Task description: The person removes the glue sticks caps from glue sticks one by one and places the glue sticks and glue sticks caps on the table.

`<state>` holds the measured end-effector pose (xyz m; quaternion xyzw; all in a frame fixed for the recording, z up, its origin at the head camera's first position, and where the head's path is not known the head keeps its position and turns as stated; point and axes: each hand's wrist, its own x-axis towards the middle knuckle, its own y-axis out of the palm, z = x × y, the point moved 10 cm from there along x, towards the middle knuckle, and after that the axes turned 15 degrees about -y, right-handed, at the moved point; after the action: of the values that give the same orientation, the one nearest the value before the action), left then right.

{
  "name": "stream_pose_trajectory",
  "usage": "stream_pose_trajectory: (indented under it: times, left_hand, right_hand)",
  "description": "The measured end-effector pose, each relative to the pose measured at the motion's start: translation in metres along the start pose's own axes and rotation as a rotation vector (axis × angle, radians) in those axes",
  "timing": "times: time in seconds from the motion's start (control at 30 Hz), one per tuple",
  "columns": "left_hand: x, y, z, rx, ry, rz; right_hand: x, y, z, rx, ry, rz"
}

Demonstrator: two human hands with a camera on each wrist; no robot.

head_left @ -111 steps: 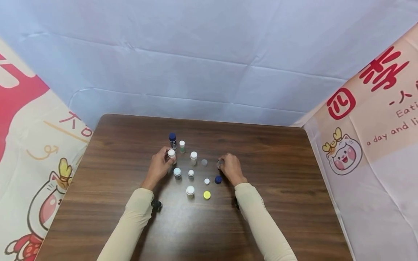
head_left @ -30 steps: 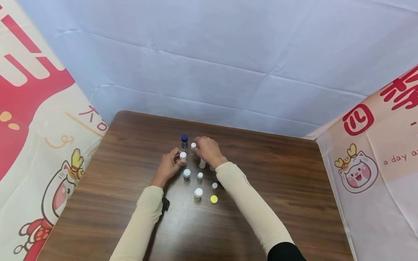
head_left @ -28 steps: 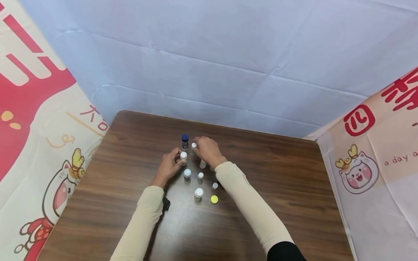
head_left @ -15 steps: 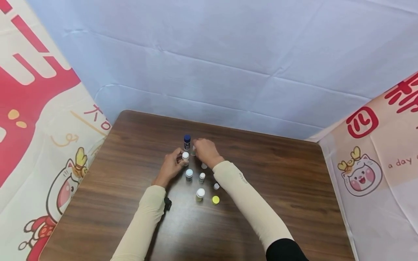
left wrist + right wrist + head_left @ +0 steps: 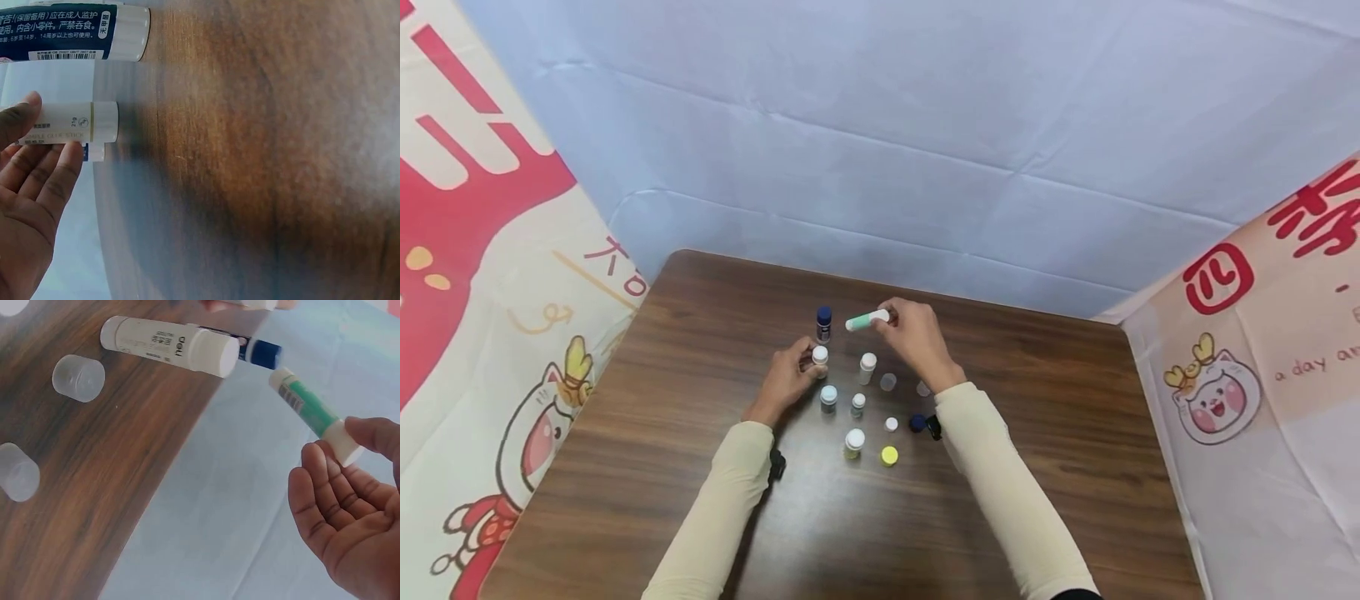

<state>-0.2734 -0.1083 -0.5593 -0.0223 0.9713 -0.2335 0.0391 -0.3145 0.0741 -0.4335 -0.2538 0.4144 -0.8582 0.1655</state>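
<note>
My left hand (image 5: pixel 784 383) grips an upright white glue stick (image 5: pixel 70 119) between thumb and fingers; its base is on or close to the table. With thumb and fingers my right hand (image 5: pixel 917 335) pinches the white cap end of a slim green-and-white glue stick (image 5: pixel 309 407), held nearly level above the table. Beside the left hand stands a dark blue glue stick (image 5: pixel 823 323). Another white glue stick (image 5: pixel 169 345) stands between the hands, and a grey-bodied, pale-capped stick (image 5: pixel 828 398) is just in front of the left hand.
Nearer the front stand a small white-capped stick (image 5: pixel 858 405) and a wider white-capped one (image 5: pixel 853 442). Loose caps lie to the right: yellow (image 5: pixel 889 456), white (image 5: pixel 891 424), blue (image 5: pixel 917 423) and two translucent, one at the middle (image 5: pixel 79 378). A pale curtain hangs behind the table.
My right hand has gone from a translucent cap on the right to the green-and-white glue stick, lifted and tipped it, and drawn it rightward. The left hand keeps its grip on the white glue stick.
</note>
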Motion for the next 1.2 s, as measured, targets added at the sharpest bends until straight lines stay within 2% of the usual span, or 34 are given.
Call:
stream_pose_trajectory:
  times: [0.23, 0.37, 0.5, 0.6, 0.77, 0.87, 0.93, 1.03, 1.13, 1.2]
  left_hand:
    - [0.001, 0.001, 0.002, 0.012, -0.016, 0.014]
    - [-0.001, 0.001, 0.001, 0.017, -0.024, 0.007]
    - [-0.002, 0.000, 0.000, 0.032, -0.025, -0.015]
    - [-0.002, 0.001, -0.001, 0.052, -0.037, -0.018]
    - [-0.003, 0.001, 0.000, 0.112, -0.066, -0.009]
    - [-0.008, -0.005, -0.003, 0.160, -0.065, -0.024]
    - [-0.013, -0.012, -0.007, 0.201, -0.055, -0.062]
    - [-0.023, -0.029, -0.021, 0.223, -0.032, -0.168]
    - [-0.037, -0.044, -0.044, 0.187, 0.029, -0.283]
    - [-0.047, -0.050, -0.065, 0.157, 0.093, -0.332]
  right_hand:
    - [-0.034, -0.027, -0.011, 0.131, 0.130, -0.186]
    - [-0.053, -0.041, -0.015, 0.203, 0.153, -0.322]
    - [-0.070, -0.048, -0.020, 0.326, 0.187, -0.416]
    - [-0.078, -0.048, -0.023, 0.419, 0.216, -0.448]
    - [-0.085, -0.039, -0.023, 0.540, 0.239, -0.428]
    - [-0.088, -0.035, -0.020, 0.604, 0.262, -0.429]
    - [-0.090, -0.038, -0.013, 0.623, 0.276, -0.440]
    - [-0.093, -0.044, -0.001, 0.637, 0.291, -0.458]
    - [-0.096, -0.046, 0.005, 0.654, 0.299, -0.484]
    - [-0.099, -0.041, 0.000, 0.675, 0.311, -0.503]
